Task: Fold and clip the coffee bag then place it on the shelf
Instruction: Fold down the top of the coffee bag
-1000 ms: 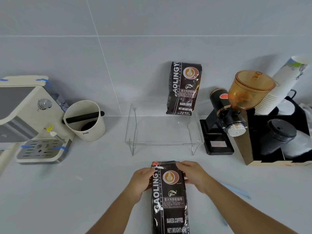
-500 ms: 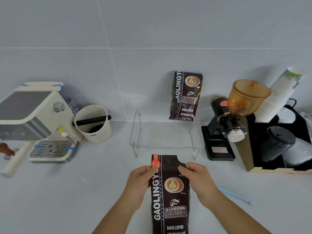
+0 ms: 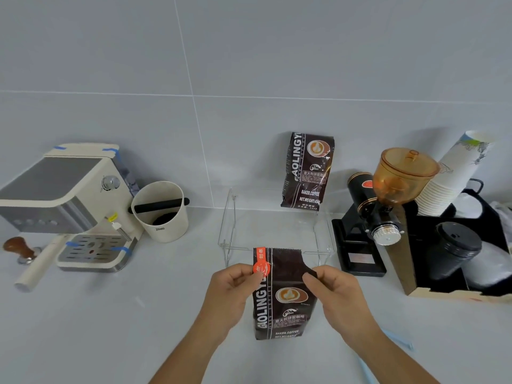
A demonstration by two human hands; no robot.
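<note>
A dark brown coffee bag with an orange seal sticker lies on the grey counter just in front of me, its top flap standing up unfolded. My left hand pinches the bag's upper left edge at the orange sticker. My right hand pinches the upper right edge. Behind the bag stands a clear acrylic shelf. A second identical coffee bag leans upright against the wall at the shelf's back right. A light blue clip lies on the counter to the right of my right forearm.
A cream espresso machine sits at the left with a tamper beside it. A white knock box is next to it. At the right are a black grinder with an amber hopper, stacked paper cups and a black organizer.
The bag's top flap, folded down a second ago, now stands up open between my hands. The camera view has tilted, so the bag sits higher in the frame.
</note>
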